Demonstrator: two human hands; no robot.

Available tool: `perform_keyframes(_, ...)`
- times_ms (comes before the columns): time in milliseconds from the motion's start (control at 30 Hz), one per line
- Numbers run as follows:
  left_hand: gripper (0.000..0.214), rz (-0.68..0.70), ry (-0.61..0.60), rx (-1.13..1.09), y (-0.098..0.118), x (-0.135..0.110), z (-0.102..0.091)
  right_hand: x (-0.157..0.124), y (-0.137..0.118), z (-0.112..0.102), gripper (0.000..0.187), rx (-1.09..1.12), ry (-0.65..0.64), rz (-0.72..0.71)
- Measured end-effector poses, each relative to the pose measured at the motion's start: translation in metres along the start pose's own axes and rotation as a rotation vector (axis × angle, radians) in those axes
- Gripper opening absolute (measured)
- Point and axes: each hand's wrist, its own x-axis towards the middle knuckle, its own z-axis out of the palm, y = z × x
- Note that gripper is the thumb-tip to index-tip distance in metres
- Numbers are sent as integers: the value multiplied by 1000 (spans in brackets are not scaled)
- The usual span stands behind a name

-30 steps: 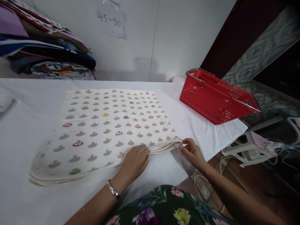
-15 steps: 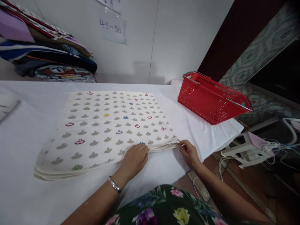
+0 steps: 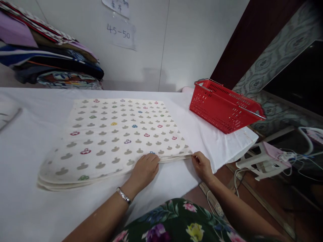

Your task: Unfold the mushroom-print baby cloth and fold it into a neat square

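Note:
A folded cream cloth (image 3: 116, 134) lies flat on the white-covered table, printed with grey mushroom-like shapes and a few coloured ones. Several layers show along its near edge. My left hand (image 3: 145, 168) is closed over the middle of that edge, fingers together on top and thumb hidden. At the near right corner, my right hand (image 3: 202, 166) pinches the layers between thumb and fingertips. A silver bracelet (image 3: 123, 196) circles my left wrist.
A red plastic basket (image 3: 224, 109) with metal handles stands at the table's right end. Folded fabrics (image 3: 55, 53) are piled at the back left. Beyond the right edge are a white stool (image 3: 264, 158) and cables. Paper signs (image 3: 121, 32) hang on the wall.
The top layer at the near right corner now lies smoother and closer to the edge, with my right hand still pinching there. My left hand stays in place. The view has shifted slightly.

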Motion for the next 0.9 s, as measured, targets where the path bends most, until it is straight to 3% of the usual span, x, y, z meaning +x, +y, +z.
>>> perform_keyframes(600,11,-7,-18,14,1,0,-1,-3,-2,-6,23,-225,-67,-232)
perform_keyframes(733,12,-8,-4,11,0,-1,1,-4,1,-3,33,-306,-99,-229)
perform_keyframes(900,11,-12,-10,21,-1,-1,3,-5,-1,-1,33,-331,-98,-202)
